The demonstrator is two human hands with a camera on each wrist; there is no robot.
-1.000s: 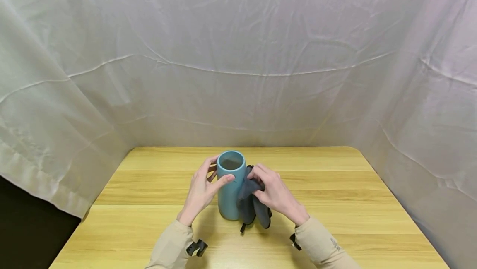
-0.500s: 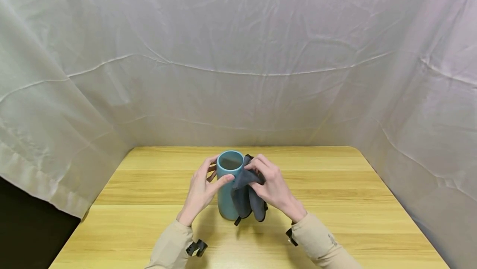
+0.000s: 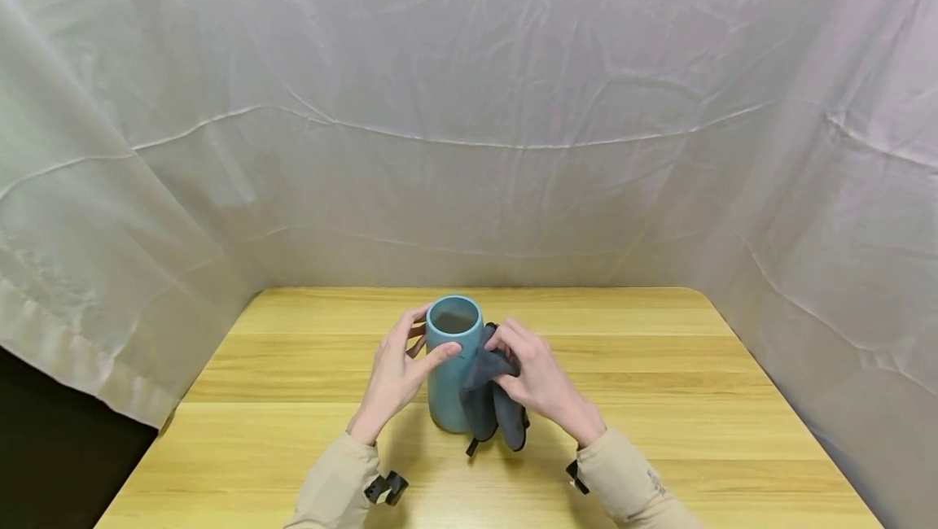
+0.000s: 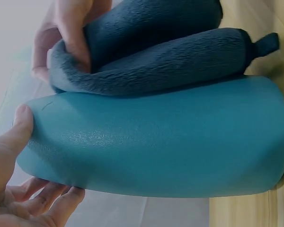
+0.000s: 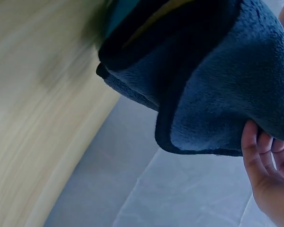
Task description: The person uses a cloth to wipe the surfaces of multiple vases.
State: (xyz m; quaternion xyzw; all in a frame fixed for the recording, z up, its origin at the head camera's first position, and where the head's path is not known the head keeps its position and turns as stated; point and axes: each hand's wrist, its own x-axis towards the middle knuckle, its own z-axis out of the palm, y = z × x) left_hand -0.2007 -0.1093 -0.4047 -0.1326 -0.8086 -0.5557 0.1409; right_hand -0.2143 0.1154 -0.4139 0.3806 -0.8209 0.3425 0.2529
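Note:
A tall blue cylindrical container [image 3: 445, 386] with an open top stands upright on the table. My left hand [image 3: 396, 374] grips its upper part, thumb in front and fingers around the far left side. Against the container's right side hangs a folded dark grey-blue cloth [image 3: 479, 403] with black edging and a small loop. My right hand [image 3: 538, 374] pinches the upper part of this cloth. In the left wrist view the cloth [image 4: 170, 61] lies along the container's wall [image 4: 156, 142]. The cloth [image 5: 217, 90] hides most of the container in the right wrist view.
The light wooden table [image 3: 659, 399] carries the container. A pale curtain [image 3: 469, 187] encloses the back and both sides. Dark camera mounts [image 3: 387, 487] sit at both wrists, near the beige sleeves [image 3: 333, 480].
My right hand moved the cloth up along the container's right side, then back down. My left hand and the container have stayed in place.

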